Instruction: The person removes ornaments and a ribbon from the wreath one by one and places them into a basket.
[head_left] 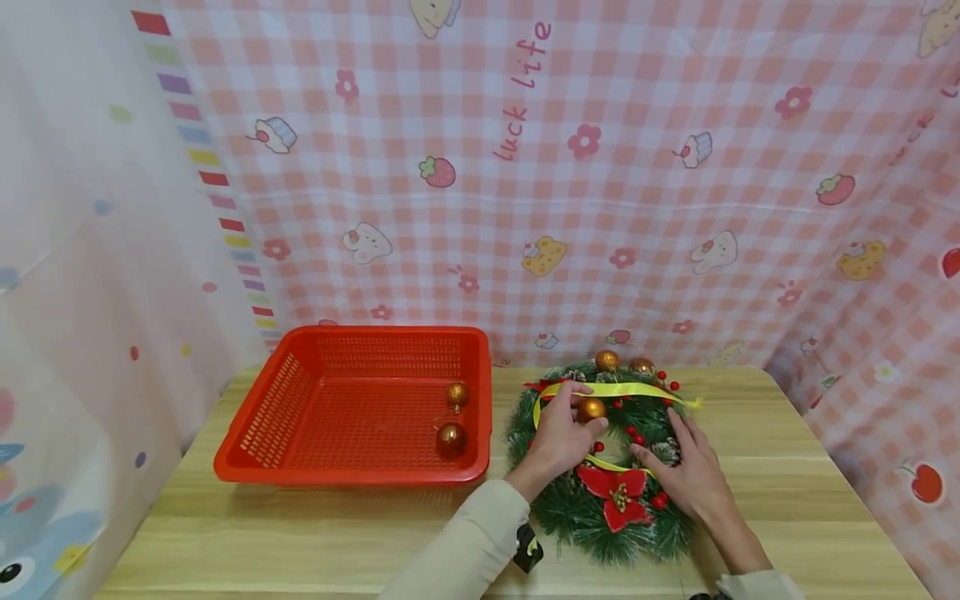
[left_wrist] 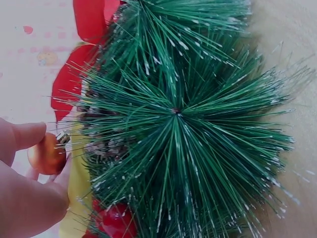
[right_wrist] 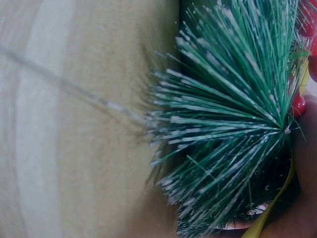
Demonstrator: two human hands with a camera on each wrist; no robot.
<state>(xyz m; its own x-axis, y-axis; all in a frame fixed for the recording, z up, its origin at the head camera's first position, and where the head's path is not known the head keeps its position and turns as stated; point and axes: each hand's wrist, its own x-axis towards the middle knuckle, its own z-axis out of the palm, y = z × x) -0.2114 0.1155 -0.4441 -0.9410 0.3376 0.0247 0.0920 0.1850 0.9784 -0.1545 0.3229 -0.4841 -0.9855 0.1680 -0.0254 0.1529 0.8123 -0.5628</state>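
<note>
A green wreath (head_left: 551, 504) with frosted needles lies on the table, decorated with a red poinsettia flower (head_left: 604, 492), red berries (head_left: 659, 501), pine cones and a yellow ribbon (head_left: 618, 389). Over its middle, my left hand (head_left: 561, 433) pinches a shiny orange-gold Christmas bauble (head_left: 592, 409) between thumb and fingers. The left wrist view shows this bauble (left_wrist: 47, 154) close beside the needles, its cap toward the wreath. My right hand (head_left: 693, 475) rests on the wreath's right side, thumb and fingers spread apart. Needles hide much of the right hand in its wrist view.
Left of the wreath stands a red plastic basket (head_left: 262, 367) with two baubles (head_left: 452, 439) at its right side. Two more gold baubles (head_left: 607, 360) sit at the wreath's far edge. A patterned curtain (head_left: 480, 208) hangs behind the wooden table (head_left: 315, 533).
</note>
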